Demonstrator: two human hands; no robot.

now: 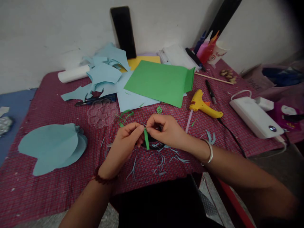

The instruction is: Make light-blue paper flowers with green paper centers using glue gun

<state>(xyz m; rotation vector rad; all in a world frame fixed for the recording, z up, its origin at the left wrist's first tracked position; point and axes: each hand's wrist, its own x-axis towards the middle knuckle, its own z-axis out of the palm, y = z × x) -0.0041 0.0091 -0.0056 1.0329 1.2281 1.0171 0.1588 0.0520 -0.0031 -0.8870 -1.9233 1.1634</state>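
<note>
My left hand point(127, 139) and my right hand point(167, 129) meet over the near part of the table, fingertips pinched together. Between them a narrow strip of green paper point(147, 141) hangs down from both pinches. Beneath the hands lies a dark coiled object point(158, 146), mostly hidden. Just beyond them are a small green paper leaf point(159, 110) and curled green paper scraps point(125, 115). Thin pale-blue paper shreds point(161, 161) are scattered on the cloth nearest me.
Blue paper petals point(52, 145) lie at left beside a clear flower-shaped tray point(102, 113). A green sheet point(161, 82) and blue offcuts point(104, 74) cover the back. Rightward are a yellow glue gun point(204, 106) with a cord and a white power bank point(256, 117). A phone point(123, 31) leans against the wall.
</note>
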